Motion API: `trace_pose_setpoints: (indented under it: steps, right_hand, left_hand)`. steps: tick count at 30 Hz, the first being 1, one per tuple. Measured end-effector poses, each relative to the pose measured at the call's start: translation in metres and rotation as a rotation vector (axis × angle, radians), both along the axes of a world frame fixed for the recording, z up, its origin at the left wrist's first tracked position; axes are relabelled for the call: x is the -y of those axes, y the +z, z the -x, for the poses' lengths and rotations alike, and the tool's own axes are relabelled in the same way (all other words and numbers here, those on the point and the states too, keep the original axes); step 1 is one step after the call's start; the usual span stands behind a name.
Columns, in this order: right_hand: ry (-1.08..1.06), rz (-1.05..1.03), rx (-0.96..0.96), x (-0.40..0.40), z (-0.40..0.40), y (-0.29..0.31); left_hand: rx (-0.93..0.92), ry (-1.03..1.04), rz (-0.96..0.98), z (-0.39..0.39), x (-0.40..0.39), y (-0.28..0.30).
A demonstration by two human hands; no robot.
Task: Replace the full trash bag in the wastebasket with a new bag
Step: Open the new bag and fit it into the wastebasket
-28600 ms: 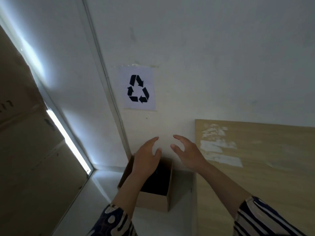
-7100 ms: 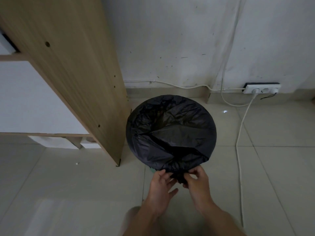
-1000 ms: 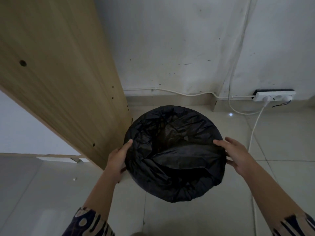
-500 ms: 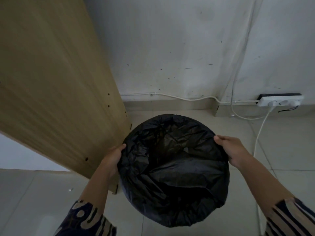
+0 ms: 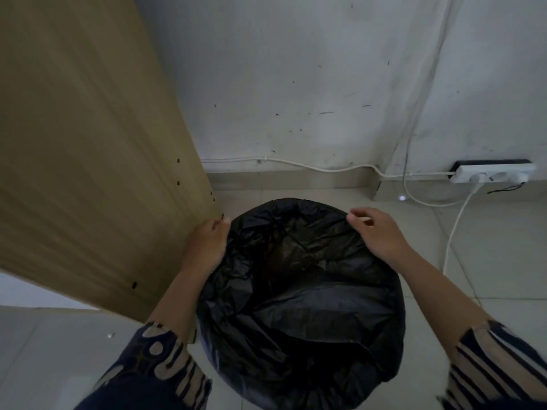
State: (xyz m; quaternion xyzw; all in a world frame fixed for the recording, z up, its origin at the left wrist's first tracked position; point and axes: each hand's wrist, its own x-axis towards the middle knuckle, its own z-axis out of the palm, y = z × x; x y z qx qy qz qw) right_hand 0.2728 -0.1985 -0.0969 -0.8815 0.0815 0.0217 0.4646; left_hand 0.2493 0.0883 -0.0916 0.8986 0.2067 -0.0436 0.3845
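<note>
On the tiled floor [image 5: 488, 261], from left to right: a wooden panel [image 5: 88, 143] leans just beside the wastebasket. The left hand [image 5: 207, 245] lies against the far-left rim, fingers curled onto the black trash bag [image 5: 296, 291]; how firmly they hold it cannot be told. That bag lines the wastebasket, its edge folded over the rim all round. The right hand [image 5: 377, 232] pinches the bag's edge at the far-right rim between thumb and fingertips. Farther right, a white power strip [image 5: 494, 174] sits against the wall.
</note>
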Motion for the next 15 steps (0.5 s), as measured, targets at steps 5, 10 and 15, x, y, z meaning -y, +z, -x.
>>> trace_pose_setpoints:
  steps: [5,10,15]
  right_hand:
    - [0.128,0.089,0.019,-0.011,-0.026,-0.002]
    - [0.217,0.121,-0.053,-0.005,-0.036,-0.007]
    - [0.253,0.109,-0.163,-0.005,-0.039,-0.007]
  left_hand:
    - [0.022,-0.151,-0.011,-0.027,0.009,-0.01]
    - [-0.069,-0.143,0.01,-0.038,0.006,-0.016]
    - [-0.168,-0.117,0.139,-0.046,0.003,-0.015]
